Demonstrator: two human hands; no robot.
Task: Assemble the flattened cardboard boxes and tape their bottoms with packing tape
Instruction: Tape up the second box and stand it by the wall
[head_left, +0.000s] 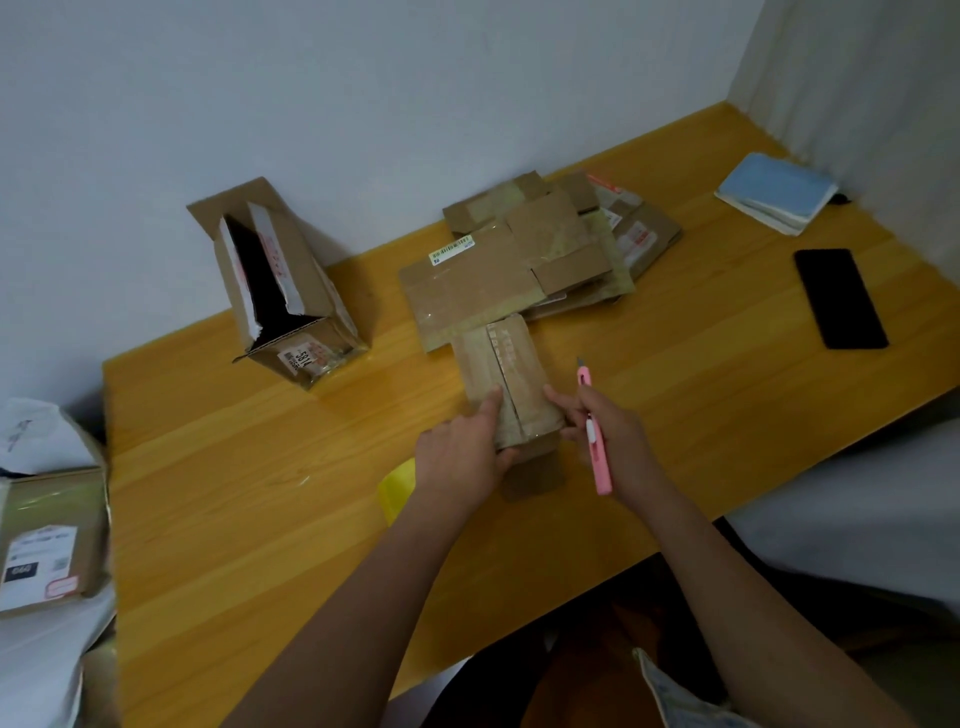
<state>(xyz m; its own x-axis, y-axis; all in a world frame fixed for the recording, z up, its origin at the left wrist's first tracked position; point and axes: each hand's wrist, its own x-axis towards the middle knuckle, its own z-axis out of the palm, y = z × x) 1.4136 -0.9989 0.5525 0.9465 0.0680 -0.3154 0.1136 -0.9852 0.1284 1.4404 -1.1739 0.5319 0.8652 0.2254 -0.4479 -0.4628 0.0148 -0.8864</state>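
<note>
I hold the small taped brown cardboard box (506, 384) mid-counter, long axis toward the far edge, left hand (460, 457) gripping it, right hand (602, 431) pinching a pink utility knife (592, 431) beside it.

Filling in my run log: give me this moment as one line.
left hand holds small box | right hand holds pink cutter, steadies box | flattened stack behind | seam untaped

Dim, flat indoor light, soft glare on the table (249, 493), wide-angle bending and blur at edges.
</note>
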